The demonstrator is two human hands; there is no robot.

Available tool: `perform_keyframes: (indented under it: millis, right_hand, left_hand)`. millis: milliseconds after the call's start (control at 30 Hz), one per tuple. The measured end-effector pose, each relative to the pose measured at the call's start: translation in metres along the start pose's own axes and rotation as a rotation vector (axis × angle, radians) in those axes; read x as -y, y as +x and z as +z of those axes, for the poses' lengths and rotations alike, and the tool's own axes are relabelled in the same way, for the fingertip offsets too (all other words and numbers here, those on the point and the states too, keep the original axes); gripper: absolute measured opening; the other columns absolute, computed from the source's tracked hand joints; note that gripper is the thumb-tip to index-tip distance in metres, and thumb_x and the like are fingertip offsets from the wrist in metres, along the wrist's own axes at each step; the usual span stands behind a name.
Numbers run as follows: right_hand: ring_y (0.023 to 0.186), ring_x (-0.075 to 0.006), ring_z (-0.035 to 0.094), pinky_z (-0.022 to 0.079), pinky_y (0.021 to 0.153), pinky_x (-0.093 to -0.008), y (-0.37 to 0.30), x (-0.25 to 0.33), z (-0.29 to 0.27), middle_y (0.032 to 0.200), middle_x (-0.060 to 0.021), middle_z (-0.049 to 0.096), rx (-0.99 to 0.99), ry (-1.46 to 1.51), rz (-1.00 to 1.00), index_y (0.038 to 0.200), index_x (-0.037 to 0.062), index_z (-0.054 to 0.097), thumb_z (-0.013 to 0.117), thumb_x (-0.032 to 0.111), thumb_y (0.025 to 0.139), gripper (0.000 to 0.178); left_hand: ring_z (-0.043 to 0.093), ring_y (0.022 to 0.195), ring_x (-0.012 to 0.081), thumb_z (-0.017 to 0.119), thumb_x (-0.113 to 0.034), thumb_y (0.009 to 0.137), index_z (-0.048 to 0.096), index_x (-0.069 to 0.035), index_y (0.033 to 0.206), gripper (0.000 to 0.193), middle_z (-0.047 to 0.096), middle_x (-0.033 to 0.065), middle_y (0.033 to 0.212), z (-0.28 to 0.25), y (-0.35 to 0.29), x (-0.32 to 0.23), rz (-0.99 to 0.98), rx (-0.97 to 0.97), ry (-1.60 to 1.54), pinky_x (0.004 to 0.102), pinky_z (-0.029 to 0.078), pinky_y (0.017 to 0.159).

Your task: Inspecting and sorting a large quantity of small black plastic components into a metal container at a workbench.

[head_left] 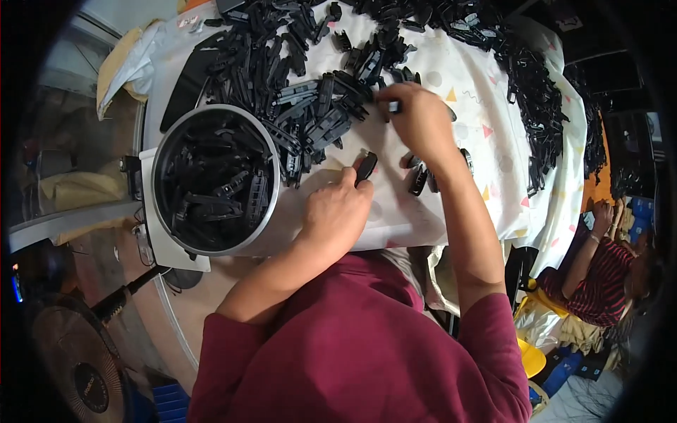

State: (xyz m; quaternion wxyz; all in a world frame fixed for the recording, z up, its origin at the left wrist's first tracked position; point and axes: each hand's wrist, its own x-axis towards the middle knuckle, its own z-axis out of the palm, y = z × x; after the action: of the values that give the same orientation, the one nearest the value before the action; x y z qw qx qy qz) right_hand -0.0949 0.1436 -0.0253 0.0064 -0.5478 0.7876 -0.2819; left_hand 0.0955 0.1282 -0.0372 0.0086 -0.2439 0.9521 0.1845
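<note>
My left hand (335,211) is closed, pinching a black plastic clip-like piece (366,168) between thumb and fingers just above the cloth. Farther off and to the right, my right hand (421,120) is curled in a pinch, slightly blurred. A small dark piece with a pale tip (394,107) shows at its fingers; its kind is unclear. Below that hand, a few black clip-like pieces (418,181) lie on the cloth. Just beyond my left hand spreads a loose heap of similar black pieces (328,127).
At the left, a round metal-rimmed pot (276,185) of black pieces stands on a white board (187,261). More black pieces (539,134) line the right side of the patterned tablecloth (486,162). A fan (88,381) stands lower left. Another person (606,282) sits at far right.
</note>
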Motion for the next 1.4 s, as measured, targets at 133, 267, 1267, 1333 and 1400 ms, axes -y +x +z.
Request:
perform_keyframes:
  millis: [133, 267, 1267, 1333, 1400]
  right_hand:
    - [0.076, -0.0315, 0.062, 0.049, 0.066, -0.0403, 0.008, 0.03, 0.021, 0.085, -0.0138, 0.062, 0.303, -0.309, -0.019, 0.098, 0.0095, 0.064, 0.064, 0.017, 0.068, 0.031]
    - [0.074, -0.0325, 0.062, 0.049, 0.064, -0.0392, -0.013, 0.014, 0.009, 0.084, -0.0178, 0.063, 0.244, -0.084, 0.054, 0.098, 0.004, 0.063, 0.064, 0.016, 0.069, 0.032]
    - [0.058, -0.0113, 0.054, 0.046, 0.048, -0.0222, -0.133, 0.019, -0.072, 0.083, -0.0112, 0.06, -0.128, 1.093, 0.666, 0.112, -0.0042, 0.052, 0.058, 0.007, 0.086, 0.029]
    - [0.064, -0.0121, 0.057, 0.05, 0.054, -0.0238, -0.13, 0.028, -0.078, 0.085, -0.0092, 0.056, -0.193, 0.996, 0.43, 0.111, -0.0046, 0.053, 0.056, 0.004, 0.088, 0.025]
    - [0.064, -0.0119, 0.057, 0.05, 0.055, -0.0235, -0.122, 0.04, -0.087, 0.085, -0.0087, 0.057, -0.146, 1.013, 0.386, 0.112, -0.0042, 0.054, 0.056, 0.004, 0.087, 0.026]
  left_hand:
    - [0.061, 0.065, 0.0321, 0.061, -0.011, 0.073, 0.06, -0.009, 0.086, 0.013, 0.055, 0.0106, 0.088, -0.005, -0.003, 0.0, -0.003, 0.018, -0.05, 0.0421, 0.05, 0.059]
    - [0.061, 0.076, 0.033, 0.061, -0.011, 0.073, 0.061, -0.01, 0.089, 0.016, 0.057, 0.0122, 0.091, -0.023, -0.007, -0.001, -0.035, 0.063, -0.17, 0.0423, 0.05, 0.066]
    - [0.055, 0.065, 0.0133, 0.064, -0.024, 0.082, 0.058, -0.008, 0.09, 0.019, 0.059, 0.0013, 0.072, -0.088, 0.119, -0.01, 0.277, 0.292, -0.491, 0.0257, 0.043, 0.056]
    - [0.049, 0.063, 0.0039, 0.063, -0.026, 0.085, 0.057, -0.008, 0.092, 0.02, 0.054, -0.004, 0.074, -0.093, 0.101, -0.012, 0.145, 0.423, -0.936, 0.0188, 0.041, 0.054]
    - [0.053, 0.062, 0.0057, 0.063, -0.026, 0.086, 0.057, -0.007, 0.093, 0.021, 0.06, -0.0005, 0.076, -0.096, 0.087, -0.014, 0.062, 0.512, -1.127, 0.0204, 0.043, 0.052]
